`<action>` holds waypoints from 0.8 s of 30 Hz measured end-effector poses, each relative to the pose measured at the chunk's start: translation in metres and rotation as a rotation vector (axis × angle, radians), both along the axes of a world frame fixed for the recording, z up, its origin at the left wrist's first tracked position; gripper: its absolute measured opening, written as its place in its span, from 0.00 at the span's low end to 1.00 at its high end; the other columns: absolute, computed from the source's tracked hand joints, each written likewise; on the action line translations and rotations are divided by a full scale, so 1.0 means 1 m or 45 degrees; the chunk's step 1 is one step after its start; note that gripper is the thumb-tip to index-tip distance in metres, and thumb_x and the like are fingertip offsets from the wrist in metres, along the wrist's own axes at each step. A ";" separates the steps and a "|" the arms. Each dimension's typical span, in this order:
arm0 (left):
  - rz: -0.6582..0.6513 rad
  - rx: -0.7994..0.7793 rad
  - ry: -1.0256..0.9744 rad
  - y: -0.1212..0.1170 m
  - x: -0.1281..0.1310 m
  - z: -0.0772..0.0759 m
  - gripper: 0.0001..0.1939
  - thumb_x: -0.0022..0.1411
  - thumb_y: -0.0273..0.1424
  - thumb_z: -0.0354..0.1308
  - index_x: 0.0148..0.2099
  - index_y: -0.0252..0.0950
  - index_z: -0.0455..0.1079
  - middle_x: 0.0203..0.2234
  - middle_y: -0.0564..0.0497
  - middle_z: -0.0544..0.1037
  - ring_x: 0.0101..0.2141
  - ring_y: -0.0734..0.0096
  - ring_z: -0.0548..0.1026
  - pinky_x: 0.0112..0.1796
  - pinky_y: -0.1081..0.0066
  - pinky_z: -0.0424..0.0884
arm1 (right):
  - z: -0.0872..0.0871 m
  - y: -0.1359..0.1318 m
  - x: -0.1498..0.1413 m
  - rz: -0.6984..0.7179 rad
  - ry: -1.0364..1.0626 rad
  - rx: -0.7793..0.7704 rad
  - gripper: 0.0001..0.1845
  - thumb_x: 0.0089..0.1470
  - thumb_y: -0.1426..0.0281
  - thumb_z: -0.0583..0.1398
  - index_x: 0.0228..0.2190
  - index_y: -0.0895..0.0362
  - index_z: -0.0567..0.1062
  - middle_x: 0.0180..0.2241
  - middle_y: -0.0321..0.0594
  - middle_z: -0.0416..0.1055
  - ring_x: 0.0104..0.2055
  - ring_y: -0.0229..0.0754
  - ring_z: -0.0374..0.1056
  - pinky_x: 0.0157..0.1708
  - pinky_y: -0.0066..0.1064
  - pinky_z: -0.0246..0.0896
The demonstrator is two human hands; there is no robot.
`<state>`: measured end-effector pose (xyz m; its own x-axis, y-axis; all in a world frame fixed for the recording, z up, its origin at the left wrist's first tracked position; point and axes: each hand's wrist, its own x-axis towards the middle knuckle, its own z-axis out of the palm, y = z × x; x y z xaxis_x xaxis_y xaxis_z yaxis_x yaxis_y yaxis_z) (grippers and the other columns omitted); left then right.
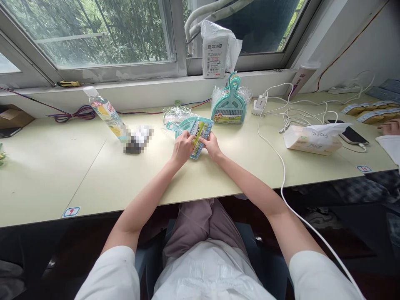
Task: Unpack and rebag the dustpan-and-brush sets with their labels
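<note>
Two hands (183, 148), both curled round one teal dustpan (202, 128), one bottle (108, 116) leftward, one tissue pack (312, 139) rightward.

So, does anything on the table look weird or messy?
Yes. The long white cable trails across the table and over its front edge, which looks untidy. Right beside the bottle, a patch shows only blocky squares, so I can't tell what's there. I see nothing spilled.
</note>
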<state>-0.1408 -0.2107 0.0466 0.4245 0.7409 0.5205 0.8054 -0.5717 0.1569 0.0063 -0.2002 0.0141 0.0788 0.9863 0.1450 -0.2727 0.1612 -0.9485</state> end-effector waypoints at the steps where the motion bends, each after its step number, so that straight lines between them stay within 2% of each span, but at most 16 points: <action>1: 0.029 0.008 0.020 -0.001 0.001 0.000 0.18 0.62 0.22 0.47 0.50 0.35 0.73 0.39 0.43 0.71 0.39 0.62 0.73 0.41 0.65 0.68 | 0.000 0.000 0.000 0.013 -0.013 -0.001 0.21 0.44 0.66 0.66 0.41 0.51 0.66 0.45 0.40 0.74 0.46 0.47 0.72 0.44 0.45 0.72; 5: 0.093 -0.016 0.071 -0.003 0.001 0.001 0.22 0.65 0.24 0.45 0.59 0.38 0.65 0.41 0.43 0.73 0.38 0.63 0.75 0.40 0.67 0.67 | -0.002 0.000 -0.002 0.076 -0.073 0.001 0.24 0.42 0.64 0.67 0.42 0.51 0.67 0.44 0.40 0.75 0.47 0.49 0.72 0.43 0.45 0.72; 9: 0.134 -0.091 0.070 -0.003 0.000 0.003 0.25 0.65 0.26 0.44 0.65 0.36 0.58 0.44 0.42 0.76 0.39 0.63 0.76 0.40 0.68 0.66 | -0.003 -0.001 -0.004 0.131 -0.083 0.029 0.26 0.40 0.62 0.68 0.42 0.52 0.67 0.43 0.40 0.75 0.48 0.48 0.71 0.45 0.42 0.71; 11: 0.157 -0.119 0.059 -0.003 -0.001 0.004 0.27 0.65 0.27 0.45 0.66 0.34 0.56 0.42 0.42 0.77 0.38 0.62 0.77 0.39 0.69 0.66 | -0.001 -0.002 -0.005 0.146 -0.064 0.044 0.26 0.39 0.62 0.68 0.41 0.52 0.68 0.43 0.39 0.75 0.49 0.48 0.70 0.47 0.41 0.70; 17: 0.188 -0.128 0.018 -0.002 -0.002 0.004 0.29 0.63 0.28 0.47 0.66 0.32 0.57 0.30 0.43 0.79 0.32 0.62 0.77 0.38 0.69 0.66 | 0.004 -0.006 -0.007 0.130 0.002 0.066 0.23 0.39 0.66 0.69 0.39 0.53 0.70 0.38 0.38 0.76 0.47 0.47 0.71 0.50 0.42 0.68; 24: 0.077 -0.190 -0.065 -0.004 0.000 0.005 0.27 0.63 0.28 0.47 0.65 0.35 0.60 0.31 0.43 0.78 0.33 0.61 0.77 0.40 0.68 0.66 | 0.011 -0.012 -0.008 0.104 -0.015 0.099 0.25 0.39 0.66 0.70 0.41 0.53 0.71 0.38 0.37 0.76 0.46 0.46 0.72 0.50 0.42 0.68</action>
